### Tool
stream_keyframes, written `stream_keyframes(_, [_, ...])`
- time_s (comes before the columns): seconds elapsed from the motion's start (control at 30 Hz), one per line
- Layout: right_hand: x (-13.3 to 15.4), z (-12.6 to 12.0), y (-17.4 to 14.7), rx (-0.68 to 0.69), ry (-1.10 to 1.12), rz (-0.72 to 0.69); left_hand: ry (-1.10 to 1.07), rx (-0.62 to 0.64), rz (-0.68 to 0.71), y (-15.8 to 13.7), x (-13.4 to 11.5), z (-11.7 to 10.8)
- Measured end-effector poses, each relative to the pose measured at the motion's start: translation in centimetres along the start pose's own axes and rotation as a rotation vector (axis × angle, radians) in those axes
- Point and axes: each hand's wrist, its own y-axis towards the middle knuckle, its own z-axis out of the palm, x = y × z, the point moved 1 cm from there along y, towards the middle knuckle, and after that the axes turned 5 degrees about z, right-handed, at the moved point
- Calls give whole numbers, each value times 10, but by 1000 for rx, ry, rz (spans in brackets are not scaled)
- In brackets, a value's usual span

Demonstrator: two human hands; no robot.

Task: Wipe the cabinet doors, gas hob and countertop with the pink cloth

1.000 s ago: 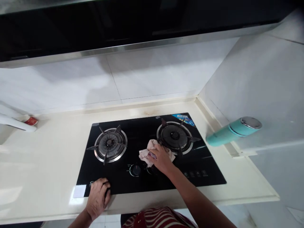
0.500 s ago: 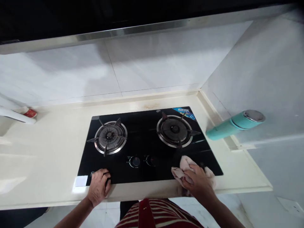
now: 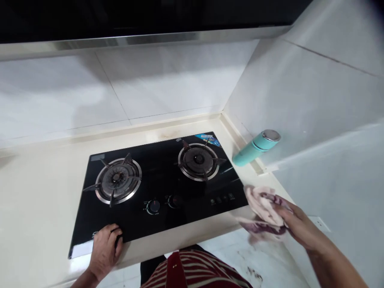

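My right hand (image 3: 297,222) grips a pinkish-white cloth (image 3: 262,206) with dark purplish patches. It is off the right front corner of the black glass gas stove (image 3: 162,168), and the cloth hangs partly past the counter's front edge, its lower part blurred. My left hand (image 3: 106,244) rests on the stove's front left edge, fingers slightly bent and nothing seen in them. Two burners with pan supports, the left burner (image 3: 117,178) and the right burner (image 3: 198,160), sit in the glass. Near the front are two knobs, among them the left knob (image 3: 154,206).
A turquoise flask (image 3: 252,150) with a silver lid stands right of the stove, near the side wall (image 3: 315,100). The cream counter (image 3: 45,200) extends to the left. Overhead hangs a dark range hood (image 3: 144,20). A wall socket (image 3: 319,224) is low on the right.
My right hand has lifted the cloth off the stove's front right area and carried it right, past the corner. The view has shifted right. My left hand stays at the front left edge.
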Motion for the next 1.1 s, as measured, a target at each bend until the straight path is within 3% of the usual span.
stream_keyframes(0.07, [8, 27, 11, 45, 285, 10, 4, -1, 3, -1, 1, 2])
stream_keyframes(0.13, [4, 53, 24, 56, 432, 25, 8, -6, 3, -1, 2, 4])
stream_keyframes(0.23, [-17, 69, 44, -6, 190, -6, 9, -8, 3, -1, 1, 3])
stream_keyframes(0.37, [-39, 39, 57, -290, -218, -154, 0, -7, 4, -1, 0, 2])
stream_keyframes(0.43, [-40, 26, 56, -283, -282, -163, -4, -6, 4, 0, 1, 1])
stream_keyframes(0.5, [-35, 30, 50, -177, -340, -193, -9, -3, 8, 0, 1, 2])
stream_keyframes(0.6, [-23, 75, 36, -70, -607, -255, -18, -8, 12, 0, 2, 2])
stream_keyframes(0.7, [-12, 138, 21, -163, -921, -276, -23, -18, 8, -1, 3, 2])
stream_keyframes(0.77, [-5, 174, 11, -173, -994, -360, -26, -16, 7, -2, 4, 3])
stream_keyframes(0.83, [-1, 194, 5, -134, -1012, -458, -29, -13, 10, -3, 4, 4])
stream_keyframes(0.93, [-2, 189, 17, -178, -995, -454, -24, -14, 6, -3, 5, 4])
stream_keyframes(1.1, [-3, 138, 77, -351, -947, -252, -20, -17, -5, -1, 5, 3])
